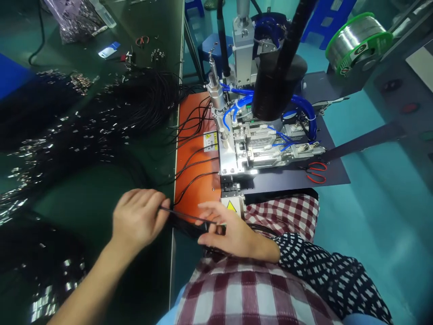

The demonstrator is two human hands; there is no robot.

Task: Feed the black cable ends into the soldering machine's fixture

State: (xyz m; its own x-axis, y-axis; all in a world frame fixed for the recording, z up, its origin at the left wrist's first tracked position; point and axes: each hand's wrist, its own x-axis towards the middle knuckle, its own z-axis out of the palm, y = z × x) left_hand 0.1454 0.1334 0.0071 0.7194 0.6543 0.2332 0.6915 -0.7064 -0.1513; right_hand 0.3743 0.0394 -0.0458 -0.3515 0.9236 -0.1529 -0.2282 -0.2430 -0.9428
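My left hand [140,216] is closed, with a thin black cable [186,215] coming out between its thumb and forefinger. The cable runs nearly straight across to my right hand [233,232], where its end meets the curled fingers. Some fingers of that hand are stretched out and its thumb stands apart. Both hands are in front of my lap, near the edge of the dark green table. Beyond them, several black cables lie across an orange plate [194,158] and lead into a metal machine [233,153] with blue air tubes.
Black cable bundles [149,99] with shiny metal ends cover much of the table [135,27]. Red-handled pliers [317,172] lie on the machine's dark base. A green solder wire spool [358,43] hangs at upper right. A black hose nozzle [279,85] overhangs the machine.
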